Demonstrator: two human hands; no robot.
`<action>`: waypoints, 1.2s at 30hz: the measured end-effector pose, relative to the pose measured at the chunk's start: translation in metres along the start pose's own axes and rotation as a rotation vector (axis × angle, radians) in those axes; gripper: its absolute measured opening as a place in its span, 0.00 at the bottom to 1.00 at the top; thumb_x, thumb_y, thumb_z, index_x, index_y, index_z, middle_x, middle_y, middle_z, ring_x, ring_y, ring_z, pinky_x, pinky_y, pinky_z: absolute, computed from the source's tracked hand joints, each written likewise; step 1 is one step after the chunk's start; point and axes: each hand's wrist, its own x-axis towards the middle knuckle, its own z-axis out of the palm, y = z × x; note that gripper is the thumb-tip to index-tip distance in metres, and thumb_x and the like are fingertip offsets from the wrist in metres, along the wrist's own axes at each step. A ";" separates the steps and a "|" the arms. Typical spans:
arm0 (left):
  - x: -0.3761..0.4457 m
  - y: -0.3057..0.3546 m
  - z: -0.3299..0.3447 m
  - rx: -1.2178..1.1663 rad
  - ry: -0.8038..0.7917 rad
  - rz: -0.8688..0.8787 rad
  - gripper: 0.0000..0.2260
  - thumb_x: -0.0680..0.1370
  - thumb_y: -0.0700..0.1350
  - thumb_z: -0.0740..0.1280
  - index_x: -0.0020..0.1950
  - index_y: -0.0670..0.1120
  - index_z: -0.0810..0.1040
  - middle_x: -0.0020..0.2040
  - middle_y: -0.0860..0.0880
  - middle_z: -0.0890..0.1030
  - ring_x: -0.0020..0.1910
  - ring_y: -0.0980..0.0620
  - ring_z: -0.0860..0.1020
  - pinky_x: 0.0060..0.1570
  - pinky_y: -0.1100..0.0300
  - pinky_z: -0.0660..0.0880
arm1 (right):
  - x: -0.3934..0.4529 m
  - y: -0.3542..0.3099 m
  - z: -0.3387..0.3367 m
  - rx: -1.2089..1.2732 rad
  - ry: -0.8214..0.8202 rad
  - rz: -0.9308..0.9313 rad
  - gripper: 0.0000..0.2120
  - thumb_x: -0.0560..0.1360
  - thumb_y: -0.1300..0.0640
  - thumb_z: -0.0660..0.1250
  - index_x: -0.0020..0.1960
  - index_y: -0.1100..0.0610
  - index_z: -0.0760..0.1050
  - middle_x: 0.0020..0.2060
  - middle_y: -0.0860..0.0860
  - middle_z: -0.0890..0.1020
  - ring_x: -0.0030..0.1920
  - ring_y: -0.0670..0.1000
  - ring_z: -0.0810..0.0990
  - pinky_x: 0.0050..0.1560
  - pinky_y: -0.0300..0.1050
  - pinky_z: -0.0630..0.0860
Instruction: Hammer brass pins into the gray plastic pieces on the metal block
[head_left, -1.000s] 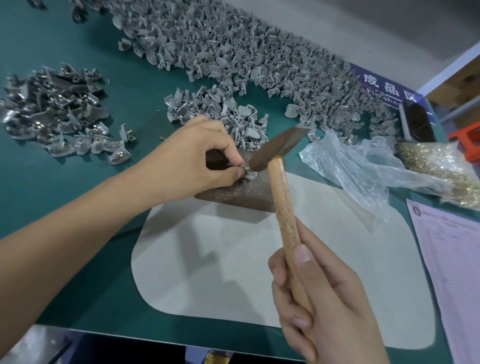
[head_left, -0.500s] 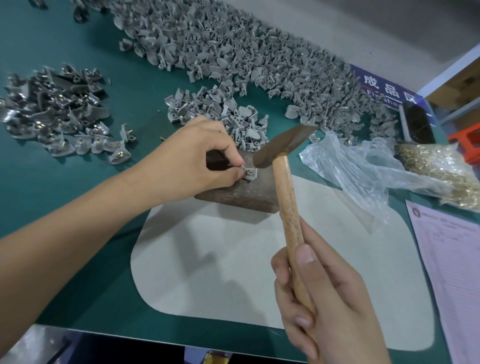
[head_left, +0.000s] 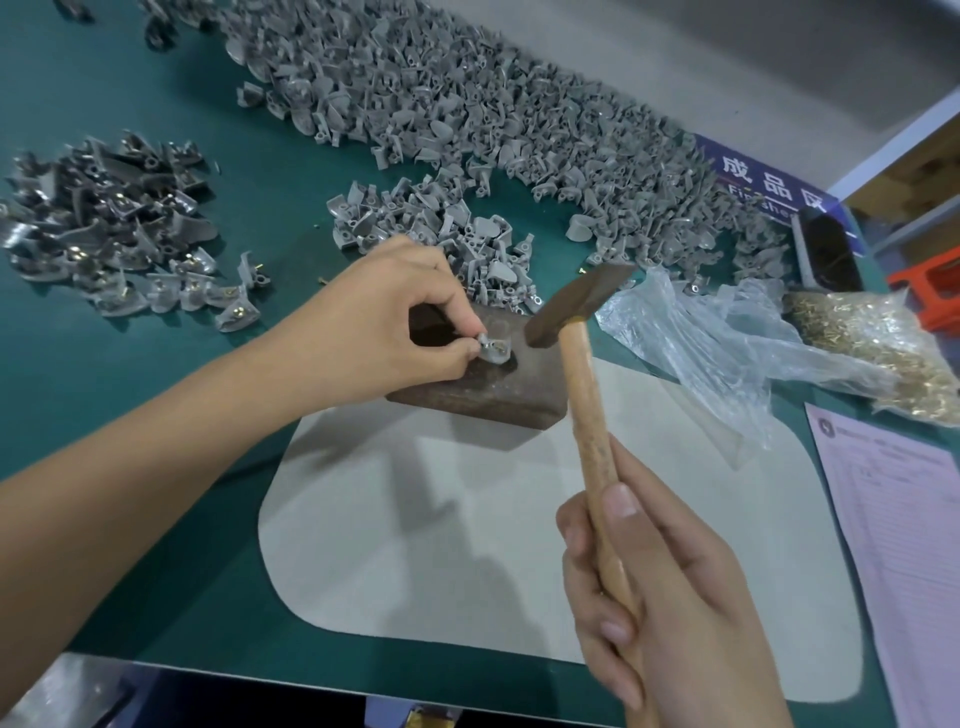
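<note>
A rusty brown metal block (head_left: 498, 395) lies on the green table at the far edge of a pale mat. My left hand (head_left: 384, 322) pinches a small gray plastic piece (head_left: 493, 351) with a brass pin in it, held down on the block's top. My right hand (head_left: 670, 597) grips the wooden handle of a hammer (head_left: 582, 306). The dark hammer head hovers just right of the piece, a little above the block.
A big heap of gray plastic pieces (head_left: 467, 114) covers the far table, with a smaller heap (head_left: 436, 228) just behind the block. Pinned pieces (head_left: 114, 234) lie at the left. A bag of brass pins (head_left: 878, 338), crumpled clear plastic (head_left: 717, 338) and a paper form (head_left: 898, 519) sit at the right.
The hammer head has lifted and swung right, away from the piece it was touching. My left hand stays pinched on the piece on the block.
</note>
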 end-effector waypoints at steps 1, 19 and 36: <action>0.000 -0.001 0.001 0.003 0.004 0.006 0.02 0.73 0.48 0.75 0.43 0.51 0.85 0.43 0.54 0.79 0.50 0.54 0.72 0.55 0.61 0.70 | 0.000 -0.001 -0.002 -0.007 0.044 -0.027 0.16 0.77 0.51 0.74 0.65 0.42 0.83 0.36 0.53 0.75 0.24 0.47 0.61 0.25 0.33 0.65; 0.000 0.002 0.007 0.152 0.135 0.142 0.03 0.75 0.43 0.75 0.46 0.48 0.83 0.43 0.55 0.80 0.47 0.53 0.74 0.54 0.61 0.69 | 0.017 0.016 -0.034 -0.150 0.266 -0.036 0.17 0.85 0.56 0.62 0.59 0.38 0.84 0.37 0.51 0.79 0.25 0.47 0.65 0.23 0.36 0.65; -0.006 0.007 0.019 0.019 0.241 0.083 0.05 0.75 0.46 0.72 0.50 0.51 0.81 0.45 0.57 0.82 0.48 0.57 0.80 0.58 0.47 0.75 | 0.106 -0.025 0.006 -1.143 0.220 -0.852 0.10 0.78 0.52 0.75 0.58 0.54 0.85 0.49 0.50 0.82 0.52 0.56 0.79 0.50 0.49 0.76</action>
